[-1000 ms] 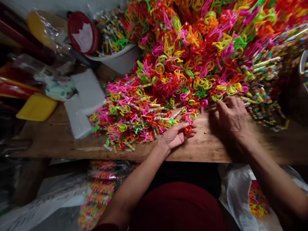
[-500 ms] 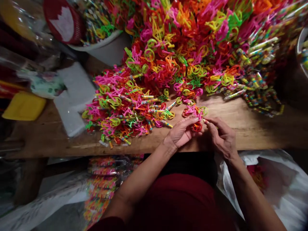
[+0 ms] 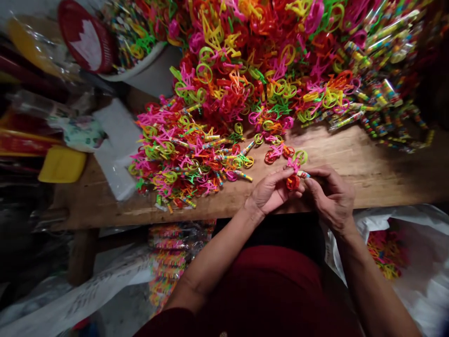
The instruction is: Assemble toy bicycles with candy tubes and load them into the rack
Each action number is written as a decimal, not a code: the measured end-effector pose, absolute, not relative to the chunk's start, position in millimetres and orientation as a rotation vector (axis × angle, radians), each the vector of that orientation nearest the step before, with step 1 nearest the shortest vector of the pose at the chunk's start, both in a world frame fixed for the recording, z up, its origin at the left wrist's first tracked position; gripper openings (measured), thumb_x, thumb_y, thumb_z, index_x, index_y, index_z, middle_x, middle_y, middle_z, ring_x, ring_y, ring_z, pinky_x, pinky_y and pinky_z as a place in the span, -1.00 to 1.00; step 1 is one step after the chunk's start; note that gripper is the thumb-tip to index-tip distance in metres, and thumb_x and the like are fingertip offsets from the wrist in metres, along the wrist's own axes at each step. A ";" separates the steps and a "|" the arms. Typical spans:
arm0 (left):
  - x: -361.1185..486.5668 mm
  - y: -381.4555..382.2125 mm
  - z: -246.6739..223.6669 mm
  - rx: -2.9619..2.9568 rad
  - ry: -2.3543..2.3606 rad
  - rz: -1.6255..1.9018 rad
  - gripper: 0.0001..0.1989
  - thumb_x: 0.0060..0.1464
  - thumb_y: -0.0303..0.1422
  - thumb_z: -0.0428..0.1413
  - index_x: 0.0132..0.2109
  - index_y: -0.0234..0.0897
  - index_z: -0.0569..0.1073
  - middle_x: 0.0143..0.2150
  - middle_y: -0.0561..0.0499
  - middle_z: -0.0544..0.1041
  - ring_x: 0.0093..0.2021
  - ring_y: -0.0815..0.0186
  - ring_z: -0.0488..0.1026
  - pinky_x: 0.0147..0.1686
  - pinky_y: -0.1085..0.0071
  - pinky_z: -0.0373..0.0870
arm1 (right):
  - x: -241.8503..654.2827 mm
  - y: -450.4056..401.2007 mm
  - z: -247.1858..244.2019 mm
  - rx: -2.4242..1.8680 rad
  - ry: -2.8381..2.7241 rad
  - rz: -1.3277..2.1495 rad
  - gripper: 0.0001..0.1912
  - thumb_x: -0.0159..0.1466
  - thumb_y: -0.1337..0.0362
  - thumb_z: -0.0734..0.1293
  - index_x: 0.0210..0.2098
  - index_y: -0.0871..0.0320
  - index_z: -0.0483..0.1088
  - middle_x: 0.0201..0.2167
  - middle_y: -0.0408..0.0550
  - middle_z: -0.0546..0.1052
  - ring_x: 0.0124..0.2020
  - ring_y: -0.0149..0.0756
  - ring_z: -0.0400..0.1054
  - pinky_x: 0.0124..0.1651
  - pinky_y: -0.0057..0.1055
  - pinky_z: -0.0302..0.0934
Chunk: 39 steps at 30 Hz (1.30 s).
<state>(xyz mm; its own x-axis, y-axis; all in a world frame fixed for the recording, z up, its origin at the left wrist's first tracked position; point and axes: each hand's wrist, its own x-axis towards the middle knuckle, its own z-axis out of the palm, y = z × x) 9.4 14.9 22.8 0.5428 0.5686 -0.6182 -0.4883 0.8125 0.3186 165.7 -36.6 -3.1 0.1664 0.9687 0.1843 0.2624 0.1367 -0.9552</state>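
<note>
My left hand is closed on a small plastic toy bicycle, with a pink frame, a lime-green wheel and a red wheel. Between finger and thumb, my right hand pinches the end of a short patterned tube, which meets the toy bicycle at its frame. Fingers partly cover where the two join. Just beyond my hands, a few loose toy bicycles lie on the wooden bench. To the left spreads a low pile of toy bicycles with tubes.
A tall heap of bright plastic pieces covers the back. Shiny wrapped tubes lie at right. A white bucket, red basket and yellow plastic piece are at left. Below the bench edge hangs a white sack.
The view has shifted slightly, so the bench's left side shows more. Both hands keep their hold; more of the patterned tube now shows between them.
</note>
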 end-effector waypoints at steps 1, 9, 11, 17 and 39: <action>9.6 15.2 22.5 0.141 0.779 0.615 -0.93 0.25 -0.50 0.11 -0.23 -0.38 0.47 -0.41 -0.01 0.55 -0.48 0.36 0.54 -0.46 0.49 0.49 | 167.0 -36.0 -4.0 -1.349 -1.328 0.819 -0.88 0.36 0.28 0.38 -0.11 0.04 0.53 -0.26 -0.09 0.60 -0.25 -0.30 0.49 -0.21 -0.34 0.34; 12.9 16.7 18.0 0.218 0.826 0.559 -0.95 0.18 -0.48 0.19 -0.22 -0.35 0.44 -0.42 0.02 0.55 -0.49 0.36 0.54 -0.45 0.48 0.47 | 172.6 -32.0 -2.6 -1.348 -1.486 0.699 -0.88 0.36 0.28 0.35 -0.13 0.02 0.53 -0.29 -0.07 0.62 -0.31 -0.26 0.49 -0.24 -0.28 0.38; 12.9 17.0 17.4 0.248 0.811 0.557 -0.92 0.16 -0.46 0.21 -0.21 -0.35 0.44 -0.41 0.02 0.55 -0.48 0.36 0.54 -0.44 0.47 0.47 | 172.7 -33.0 -4.3 -1.337 -1.471 0.684 -0.89 0.37 0.28 0.35 -0.14 0.03 0.52 -0.30 -0.07 0.61 -0.31 -0.26 0.49 -0.25 -0.28 0.39; 7.3 14.7 17.8 0.418 0.860 0.557 -0.70 0.03 -0.34 0.35 -0.25 -0.33 0.37 -0.39 0.04 0.55 -0.47 0.33 0.56 -0.38 0.39 0.54 | 180.8 -31.5 -5.1 -1.282 -1.645 0.665 -0.85 0.36 0.33 0.32 -0.11 0.04 0.50 -0.30 -0.04 0.59 -0.29 -0.23 0.51 -0.25 -0.27 0.40; -112.6 72.4 97.2 2.189 2.245 1.059 -0.54 0.12 -0.25 0.30 0.14 -0.30 0.50 0.30 -0.20 0.40 0.34 -0.05 0.27 0.35 -0.01 0.13 | 172.8 -19.3 -31.7 -1.435 -1.699 0.481 -0.85 0.40 0.27 0.29 -0.14 0.11 0.51 -0.26 0.02 0.64 -0.28 -0.21 0.53 -0.21 -0.27 0.37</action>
